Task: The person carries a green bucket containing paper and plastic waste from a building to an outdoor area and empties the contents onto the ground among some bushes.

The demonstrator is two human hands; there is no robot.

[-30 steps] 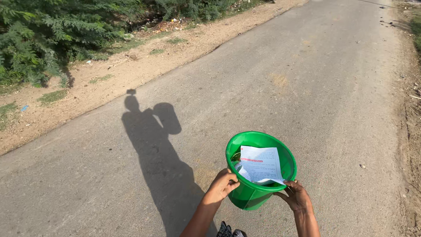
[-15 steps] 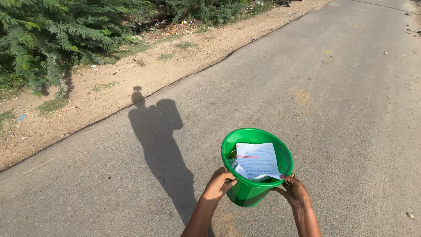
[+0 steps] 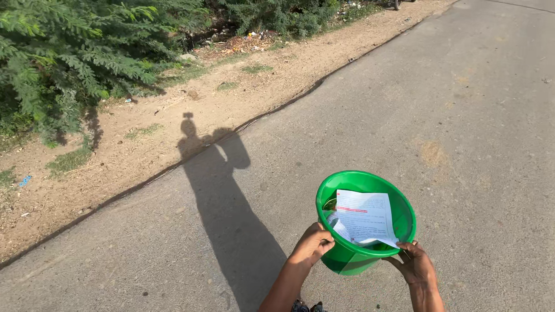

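Both bare forearms reach forward and up from the bottom edge, angled toward each other. The left hand (image 3: 312, 244) is curled with fingers bent inward, knuckles up. The right hand (image 3: 415, 263) is cupped, thumb on top, fingers wrapped under.

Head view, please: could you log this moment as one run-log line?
left hand: grips green bucket | right hand: grips bucket | inside: white printed paper | ground: paved road

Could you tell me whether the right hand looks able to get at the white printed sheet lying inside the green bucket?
Probably yes. The right hand grips the near rim of the green bucket, and the white sheet lies open on top just beyond its fingers, nothing covering it. It would have to let go while the left hand holds on.
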